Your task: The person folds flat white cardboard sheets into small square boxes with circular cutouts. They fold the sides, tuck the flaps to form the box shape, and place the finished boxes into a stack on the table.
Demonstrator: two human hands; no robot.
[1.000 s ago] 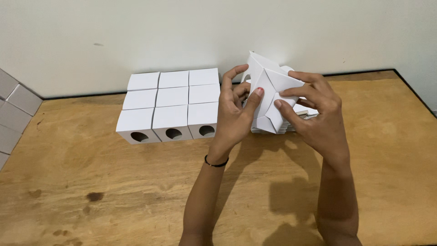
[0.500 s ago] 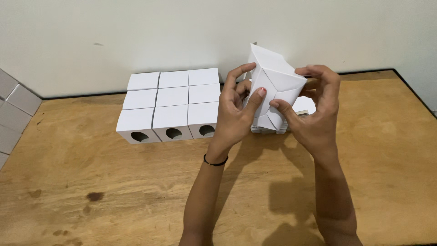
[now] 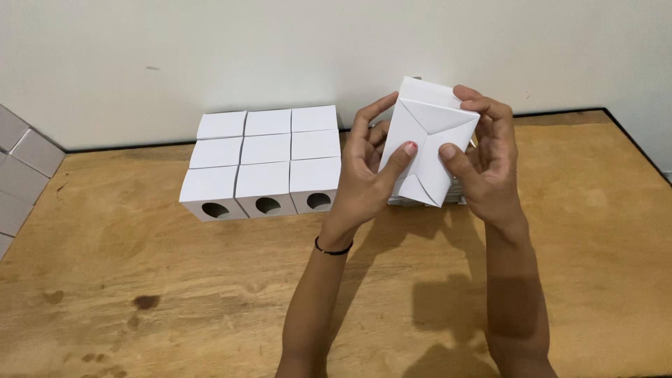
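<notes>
Both hands hold one white cardboard box (image 3: 428, 143) up over the wooden table (image 3: 175, 280), its folded bottom flaps turned toward me. My left hand (image 3: 367, 171) grips its left side with the thumb pressed on a flap. Gripping the right side, my right hand (image 3: 483, 157) has fingers curled over the top edge and its thumb on the flaps. Under the box lies a stack of flat white box blanks (image 3: 420, 196), mostly hidden by my hands.
A block of several finished white boxes (image 3: 262, 161) sits in rows left of my hands, the front three with round holes. Grey tiles (image 3: 21, 168) show at the left edge. A pale wall (image 3: 280, 49) backs the table.
The partly folded box has been closed into a neat shape and tilted upright, with both thumbs now pressing the bottom flaps flat.
</notes>
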